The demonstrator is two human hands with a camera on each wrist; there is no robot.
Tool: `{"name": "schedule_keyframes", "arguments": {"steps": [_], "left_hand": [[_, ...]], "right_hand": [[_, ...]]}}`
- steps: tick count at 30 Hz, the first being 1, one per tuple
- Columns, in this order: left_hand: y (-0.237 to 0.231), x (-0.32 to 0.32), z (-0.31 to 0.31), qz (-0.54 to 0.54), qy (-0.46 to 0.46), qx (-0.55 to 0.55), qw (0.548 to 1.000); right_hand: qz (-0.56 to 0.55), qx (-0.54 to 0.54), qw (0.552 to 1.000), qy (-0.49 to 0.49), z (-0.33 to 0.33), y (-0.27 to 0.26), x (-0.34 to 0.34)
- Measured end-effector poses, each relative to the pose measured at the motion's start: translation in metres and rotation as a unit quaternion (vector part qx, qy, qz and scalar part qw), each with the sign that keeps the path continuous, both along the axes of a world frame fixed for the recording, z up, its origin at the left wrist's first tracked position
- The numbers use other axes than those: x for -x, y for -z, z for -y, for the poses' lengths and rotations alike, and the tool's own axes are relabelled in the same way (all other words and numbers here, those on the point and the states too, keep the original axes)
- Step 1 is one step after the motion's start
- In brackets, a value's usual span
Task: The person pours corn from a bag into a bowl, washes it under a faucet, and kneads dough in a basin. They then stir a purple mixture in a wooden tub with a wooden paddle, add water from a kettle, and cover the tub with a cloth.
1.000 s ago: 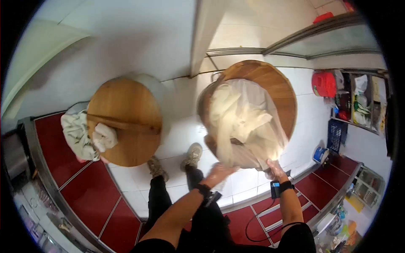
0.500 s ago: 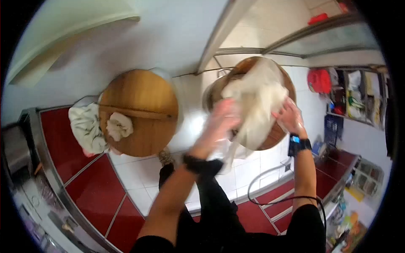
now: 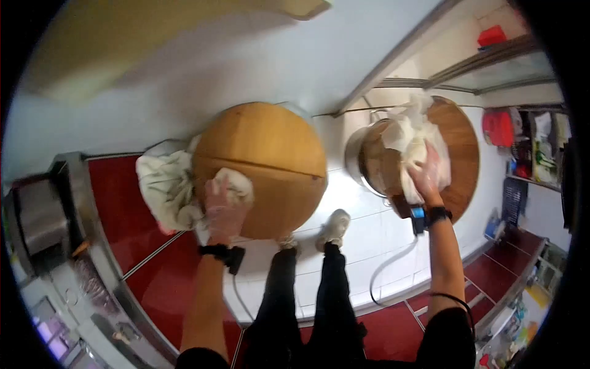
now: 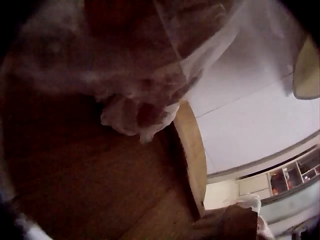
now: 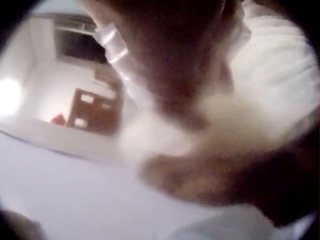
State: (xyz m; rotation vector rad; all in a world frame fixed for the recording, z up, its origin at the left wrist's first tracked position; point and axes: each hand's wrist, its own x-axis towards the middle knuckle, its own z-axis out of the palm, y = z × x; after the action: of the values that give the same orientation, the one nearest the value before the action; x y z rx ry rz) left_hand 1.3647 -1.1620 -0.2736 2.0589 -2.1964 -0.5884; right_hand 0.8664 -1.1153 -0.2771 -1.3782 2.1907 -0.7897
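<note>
My right hand (image 3: 428, 169) grips a bunched sheer whitish cloth (image 3: 415, 129) over a round wooden board (image 3: 464, 157) on the right side. In the right wrist view, the thumb and fingers close around the pale cloth (image 5: 155, 137), which is blurred. My left hand (image 3: 226, 212), in a thin clear plastic glove, reaches onto a crumpled white cloth (image 3: 239, 184) with its fingers extended over it. That cloth lies on a round wooden lid (image 3: 264, 135) with a bar across it. The left wrist view shows the crumpled cloth (image 4: 130, 117) beneath the fingers, close to the bar (image 4: 190, 150).
A metal pot (image 3: 356, 154) stands partly under the right-hand board. Left of the lid hangs a large white towel (image 3: 163, 184) over red tiles (image 3: 126, 215). A shelf unit (image 3: 544, 144) with packages stands at far right, and my shoes (image 3: 337, 227) are on white floor tiles.
The sheer cloth, spread over the right-hand board, has been lifted and gathered into my right hand. My left hand has left it and moved left to the crumpled white cloth.
</note>
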Motion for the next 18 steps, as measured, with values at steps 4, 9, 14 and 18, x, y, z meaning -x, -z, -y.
{"name": "schedule_keyframes", "arguments": {"steps": [4,9,14,18], "left_hand": [[0.006,0.004,0.001,-0.072,0.001,0.019,0.997],[0.028,-0.008,0.007,-0.115,-0.083,0.040,0.989],[0.033,-0.005,0.023,-0.225,-0.133,-0.055,0.963],[-0.006,-0.022,0.020,-0.158,-0.099,-0.115,0.976]], "right_hand": [[0.126,-0.075,0.989,0.029,0.051,0.022,0.022],[-0.131,-0.260,0.953,-0.081,0.047,0.050,0.053],[-0.182,-0.330,0.918,-0.127,-0.041,0.081,0.120],[0.033,-0.152,0.988,-0.008,-0.029,0.046,0.076]]}}
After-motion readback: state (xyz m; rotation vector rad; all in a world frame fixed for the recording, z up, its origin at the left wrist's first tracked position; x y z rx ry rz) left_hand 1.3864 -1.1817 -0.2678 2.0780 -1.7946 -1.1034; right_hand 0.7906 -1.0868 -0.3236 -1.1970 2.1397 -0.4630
